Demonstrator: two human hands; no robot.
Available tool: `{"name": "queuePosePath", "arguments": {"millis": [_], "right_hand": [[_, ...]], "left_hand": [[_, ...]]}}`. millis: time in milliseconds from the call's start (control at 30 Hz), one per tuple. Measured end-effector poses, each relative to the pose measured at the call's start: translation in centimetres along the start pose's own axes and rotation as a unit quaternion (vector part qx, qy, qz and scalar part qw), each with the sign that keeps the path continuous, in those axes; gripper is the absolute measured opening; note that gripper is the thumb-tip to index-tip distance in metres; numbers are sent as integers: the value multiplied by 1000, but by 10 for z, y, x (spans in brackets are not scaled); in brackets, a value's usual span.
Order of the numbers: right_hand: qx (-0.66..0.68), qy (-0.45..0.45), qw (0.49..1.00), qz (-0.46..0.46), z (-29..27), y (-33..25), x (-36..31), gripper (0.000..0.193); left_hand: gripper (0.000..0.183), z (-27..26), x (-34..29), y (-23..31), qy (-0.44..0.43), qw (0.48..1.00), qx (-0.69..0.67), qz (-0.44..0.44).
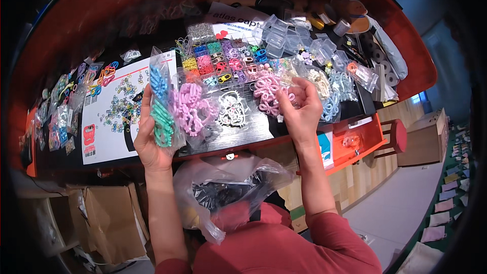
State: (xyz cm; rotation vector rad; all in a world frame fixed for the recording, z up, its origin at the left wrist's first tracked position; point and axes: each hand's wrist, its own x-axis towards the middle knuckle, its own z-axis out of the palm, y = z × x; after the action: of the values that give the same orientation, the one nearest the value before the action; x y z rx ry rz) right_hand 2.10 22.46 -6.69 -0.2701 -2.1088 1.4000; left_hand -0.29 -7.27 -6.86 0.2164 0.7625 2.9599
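My left hand (152, 144) is closed around a clear plastic bag holding bundled blue and green cords (161, 104), raised upright over the table's front edge. Beside it lies a bag of lilac cords (190, 109). My right hand (304, 111) has its thumb and fingers curled at a pile of pink cords (266, 91), and a pink loop shows between them. Bags of cream cords (320, 83) and pale blue cords (341, 91) lie just past that hand. Between my hands a white cut-out shape (233, 109) rests on the dark tabletop.
Farther back stands a divided clear box (218, 63) of colourful small clasps. Empty clear boxes (284, 35) are stacked behind at right. Small rings lie scattered on a white sheet (101, 142) at left. A plastic bag (203, 177) hangs open at my lap. An orange drawer (365, 149) is pulled out at right.
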Motion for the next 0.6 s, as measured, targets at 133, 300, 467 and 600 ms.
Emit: {"name": "queuePosePath", "arguments": {"millis": [133, 300, 467, 600], "right_hand": [[23, 11, 1000, -4, -2, 8, 2, 38], [13, 0, 1000, -8, 0, 10, 0, 38], [11, 12, 1000, -21, 1, 10, -3, 38], [74, 11, 997, -5, -2, 15, -6, 36]], "left_hand": [[79, -12, -4, 2, 28, 999, -33, 14], [51, -25, -7, 4, 66, 995, -78, 17], [48, -24, -6, 3, 45, 995, -93, 6], [55, -12, -2, 0, 5, 999, -50, 16]]}}
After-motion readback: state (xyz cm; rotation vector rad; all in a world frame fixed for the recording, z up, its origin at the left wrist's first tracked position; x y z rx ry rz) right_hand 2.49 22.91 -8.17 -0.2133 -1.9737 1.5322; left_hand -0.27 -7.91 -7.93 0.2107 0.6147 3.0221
